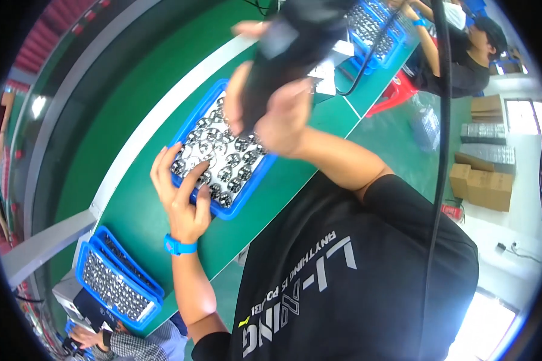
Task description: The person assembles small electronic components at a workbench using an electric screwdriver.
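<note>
A blue-rimmed tray [247,201] holds several shiny, dark-silver round parts [225,174] on a white base. My left hand [183,192] lies over its left side, fingers spread, with fingertips among the parts and at the rim. A blue band circles that wrist. Above the far half of the tray, my right hand [286,117] is closed round a bulky black object [289,48], smeared by motion. I cannot make out its exact kind. Pale fingers show on its far side, and it covers some of the tray's parts.
Stacked blue trays [117,286] of similar parts stand at the lower left, near a co-worker's hands [87,337]. More trays [373,30] are at the upper right beside another person. A black cable [442,150] hangs across the right. The green table [135,210] has a white rail behind it.
</note>
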Motion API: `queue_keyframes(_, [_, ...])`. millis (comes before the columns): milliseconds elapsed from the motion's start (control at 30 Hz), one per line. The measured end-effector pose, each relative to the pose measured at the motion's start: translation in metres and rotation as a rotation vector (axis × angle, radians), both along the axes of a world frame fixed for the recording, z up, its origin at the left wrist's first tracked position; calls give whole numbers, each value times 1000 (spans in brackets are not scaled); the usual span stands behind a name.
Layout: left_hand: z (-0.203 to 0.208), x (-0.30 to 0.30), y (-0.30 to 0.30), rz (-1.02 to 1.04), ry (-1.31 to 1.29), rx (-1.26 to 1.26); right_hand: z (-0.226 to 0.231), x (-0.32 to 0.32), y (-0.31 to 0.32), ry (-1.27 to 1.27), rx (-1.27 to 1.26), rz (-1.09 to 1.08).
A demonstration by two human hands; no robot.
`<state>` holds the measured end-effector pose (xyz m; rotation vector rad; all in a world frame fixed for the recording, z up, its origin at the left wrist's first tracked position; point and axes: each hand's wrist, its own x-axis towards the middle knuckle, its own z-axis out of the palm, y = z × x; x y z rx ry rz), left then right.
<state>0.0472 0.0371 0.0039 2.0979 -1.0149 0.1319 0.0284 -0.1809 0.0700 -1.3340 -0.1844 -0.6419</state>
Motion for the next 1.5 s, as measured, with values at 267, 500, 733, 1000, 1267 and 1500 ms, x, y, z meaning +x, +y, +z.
queue_keyframes(267, [-5,10,3,78,83,-152,14,-19,-108,-113,-112,-433])
queue_keyframes(500, [-5,8,1,94,93,-119,-1,-25,-113,47,-331,-374])
queue_keyframes(733, [-2,8,9,118,106,-133,13,-15,-92,-13,-195,-424])
queue_keyframes(1000, [-10,13,10,131,124,-160,2,0,-32,22,21,-93])
queue_keyframes(1267, [-13,12,9,156,112,-63,-36,52,52,-75,-28,161])
queue_keyframes(1500, [-12,14,10,165,70,-62,-51,60,56,-49,-10,175])
